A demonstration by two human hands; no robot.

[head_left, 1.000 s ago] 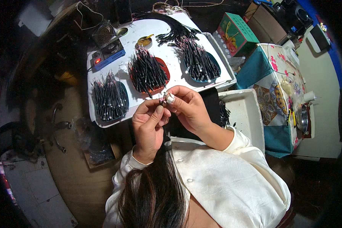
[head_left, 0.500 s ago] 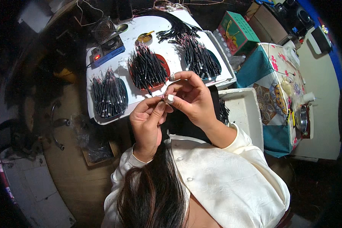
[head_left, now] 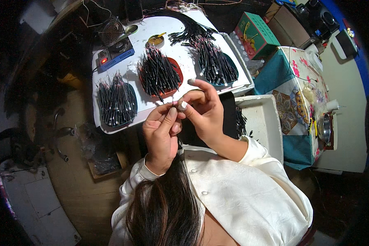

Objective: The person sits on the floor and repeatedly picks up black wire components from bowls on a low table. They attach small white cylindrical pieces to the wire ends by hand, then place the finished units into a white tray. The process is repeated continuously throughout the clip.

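Both hands meet in front of the white table's near edge. My left hand (head_left: pixel 160 135) is closed, its thumb and index finger pinching a thin wire end (head_left: pixel 175 104), dark and reddish; most of it is hidden by the fingers. My right hand (head_left: pixel 207 117) pinches at the same spot with thumb and index finger, another finger raised. Beyond them, black cables (head_left: pixel 158 76) with pinkish wire ends stand bunched in a red tray (head_left: pixel 177 69). Similar bunches fill a dark teal tray (head_left: pixel 133 96) on the left and another teal tray (head_left: pixel 234 67) on the right.
On the white table (head_left: pixel 145 107) stand a blue-fronted device (head_left: pixel 119 60) with a red light and a small round tin (head_left: pixel 155 41). Loose black cables (head_left: pixel 192 28) lie at the back. A white foam box (head_left: pixel 264 110) stands at right, beside a cloth-covered table (head_left: pixel 295 106).
My right hand has turned slightly, its raised finger moving up and right, away from the red tray. My left hand has shifted a little to the right. The pinch continues.
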